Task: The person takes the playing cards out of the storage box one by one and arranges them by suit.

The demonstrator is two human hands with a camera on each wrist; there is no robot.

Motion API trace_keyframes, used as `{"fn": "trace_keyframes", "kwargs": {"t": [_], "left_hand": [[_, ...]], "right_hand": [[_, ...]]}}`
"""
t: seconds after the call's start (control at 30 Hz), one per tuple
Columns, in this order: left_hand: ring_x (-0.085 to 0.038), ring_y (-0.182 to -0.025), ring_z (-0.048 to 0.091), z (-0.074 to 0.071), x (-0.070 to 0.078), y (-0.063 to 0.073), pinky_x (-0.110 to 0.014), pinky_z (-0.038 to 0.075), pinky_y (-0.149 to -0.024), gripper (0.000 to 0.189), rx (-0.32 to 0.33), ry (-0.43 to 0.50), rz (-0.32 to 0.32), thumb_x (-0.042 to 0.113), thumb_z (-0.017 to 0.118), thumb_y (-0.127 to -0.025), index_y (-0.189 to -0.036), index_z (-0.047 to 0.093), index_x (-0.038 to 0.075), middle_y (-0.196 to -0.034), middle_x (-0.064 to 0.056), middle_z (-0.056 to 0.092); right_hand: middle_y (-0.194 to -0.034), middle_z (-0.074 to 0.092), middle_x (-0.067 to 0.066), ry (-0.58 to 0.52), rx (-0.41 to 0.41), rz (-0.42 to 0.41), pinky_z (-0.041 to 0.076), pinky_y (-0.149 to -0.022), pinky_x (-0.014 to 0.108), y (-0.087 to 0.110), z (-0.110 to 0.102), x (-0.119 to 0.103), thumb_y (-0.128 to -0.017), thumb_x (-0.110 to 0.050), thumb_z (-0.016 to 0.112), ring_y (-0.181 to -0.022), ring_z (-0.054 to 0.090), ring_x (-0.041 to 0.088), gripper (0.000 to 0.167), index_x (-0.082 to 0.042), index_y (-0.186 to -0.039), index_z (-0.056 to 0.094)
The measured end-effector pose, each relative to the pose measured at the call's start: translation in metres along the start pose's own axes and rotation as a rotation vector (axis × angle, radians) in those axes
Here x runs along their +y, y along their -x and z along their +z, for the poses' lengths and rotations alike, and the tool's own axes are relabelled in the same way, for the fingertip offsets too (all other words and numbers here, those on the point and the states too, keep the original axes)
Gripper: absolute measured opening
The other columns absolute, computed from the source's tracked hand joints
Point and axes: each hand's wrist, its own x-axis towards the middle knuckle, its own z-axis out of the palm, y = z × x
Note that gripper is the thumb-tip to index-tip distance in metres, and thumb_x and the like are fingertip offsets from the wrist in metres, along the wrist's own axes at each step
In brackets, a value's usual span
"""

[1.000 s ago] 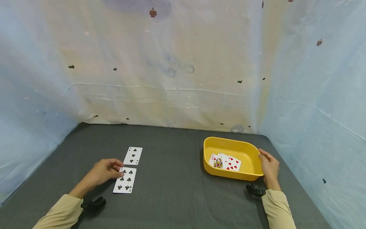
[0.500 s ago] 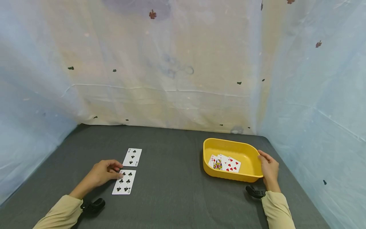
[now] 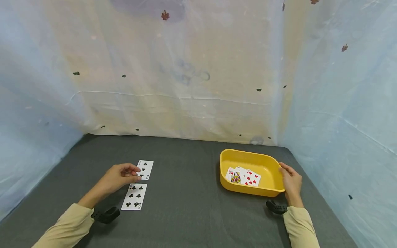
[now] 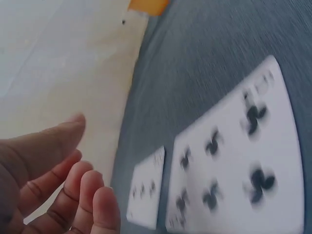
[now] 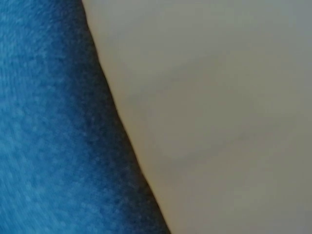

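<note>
In the head view, the six of clubs (image 3: 134, 198) lies face up on the dark tablecloth, just nearer to me than the three of clubs (image 3: 148, 167). My left hand (image 3: 119, 178) hovers over the gap between them, its thumb and fingertips overlapping the three's lower left part. Thumb and fingers are apart and loosely bent in the left wrist view, with nothing between them. On the right, my right hand (image 3: 292, 182) grips the end rim of a yellow plastic tub (image 3: 248, 159), thumb inside. The right wrist view is a blur of pale beige beside the cloth.
Inside the tub lie a face card of diamonds (image 3: 235, 177), a hearts card (image 3: 253, 178) and parts of others beneath. A pale cloth backdrop (image 3: 186, 113) rises behind and beside the table. The dark tablecloth (image 3: 183, 193) stretches between the cards and tub.
My left hand has left the six of clubs and moved up and forward to the three. The six has shifted barely. My right hand and the tub stay put.
</note>
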Motion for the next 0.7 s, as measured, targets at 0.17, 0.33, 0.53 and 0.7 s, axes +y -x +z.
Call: {"fn": "trace_keyframes", "kwargs": {"t": [0.17,0.33,0.53,0.7], "left_hand": [[-0.029,-0.085,0.062,0.011,0.014,-0.010,-0.038,0.053,-0.070,0.039,-0.034,0.102,0.020,0.025,0.075,-0.087,-0.112,0.063,-0.003,-0.091,-0.008,0.062],[-0.036,-0.088,0.060,0.022,0.032,-0.018,-0.041,0.052,-0.071,0.039,-0.074,0.149,0.042,0.028,0.072,-0.090,-0.113,0.062,-0.001,-0.095,-0.012,0.061],[-0.038,-0.088,0.058,0.036,0.052,-0.030,-0.040,0.051,-0.071,0.035,-0.118,0.182,0.069,0.030,0.069,-0.092,-0.112,0.063,0.003,-0.100,-0.017,0.061],[-0.029,-0.084,0.056,0.050,0.066,-0.042,-0.038,0.050,-0.072,0.034,-0.140,0.236,0.076,0.032,0.067,-0.093,-0.112,0.063,0.004,-0.095,-0.011,0.062]], "right_hand": [[-0.136,0.052,0.016,0.001,-0.006,0.001,0.048,-0.070,0.014,0.000,0.000,0.001,-0.102,-0.026,0.048,-0.107,0.054,0.024,0.040,-0.006,-0.136,0.057],[-0.137,0.052,0.015,0.001,-0.020,-0.003,0.049,-0.069,0.015,-0.001,-0.001,0.000,-0.103,-0.027,0.048,-0.107,0.054,0.025,0.040,-0.007,-0.137,0.057],[-0.137,0.051,0.016,0.006,-0.022,0.009,0.048,-0.069,0.014,0.000,-0.001,0.000,-0.103,-0.027,0.048,-0.109,0.053,0.026,0.041,-0.006,-0.137,0.056],[-0.137,0.051,0.016,0.008,-0.019,0.009,0.048,-0.069,0.014,0.000,-0.001,0.001,-0.102,-0.027,0.048,-0.108,0.054,0.026,0.041,-0.007,-0.136,0.056]]}}
